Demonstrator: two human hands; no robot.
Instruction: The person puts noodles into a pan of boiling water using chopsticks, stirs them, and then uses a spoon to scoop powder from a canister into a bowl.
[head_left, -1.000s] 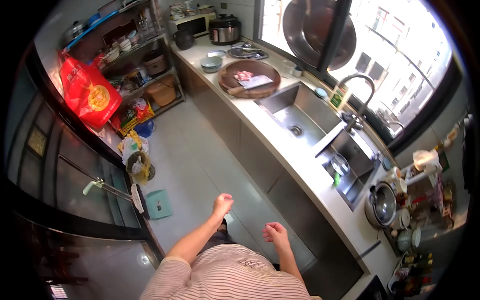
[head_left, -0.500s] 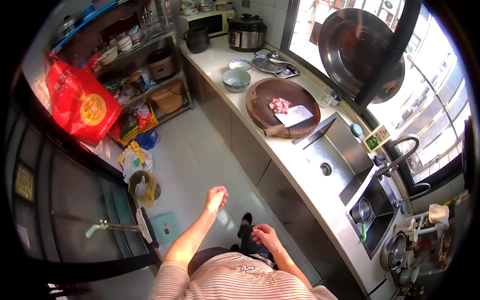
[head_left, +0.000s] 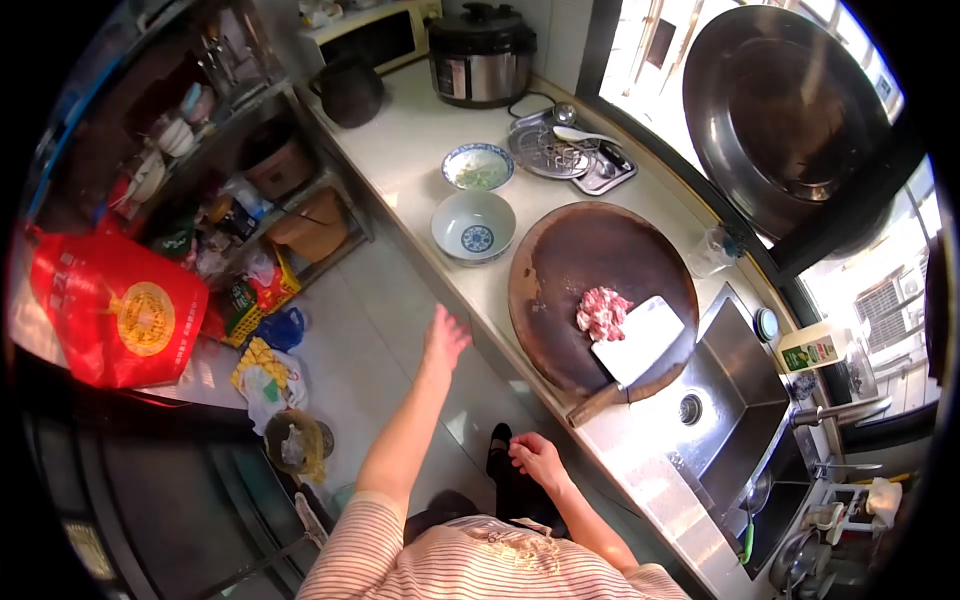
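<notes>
Got left hand empty in mid-air above the floor, left and slightly short of the chopping board, nearest the desk edge, fingers a bit apart. Got right hand lower, on the near side of the chopping board and slightly left, also above the floor, fingers loosely curled; can't tell if fingertips touch or if anything sits inside. See raw meat in a small heap on the chopping board, right of its middle. See cleaver flat on the chopping board, blade just beside the meat heap, wooden handle angled out past the near rim. See plain bowl just left of the chopping board, patterned bowl behind that with green bits inside. Find metal tray beyond the chopping board, next to round rack, with white spoon across. Find clear cup to the right of the chopping board, sink to the right and nearer. Find dark pot and electric cooker on the desk, well beyond the chopping board to the left. Note red bag far left of the chopping board, wok up by the window beyond it to the right
</notes>
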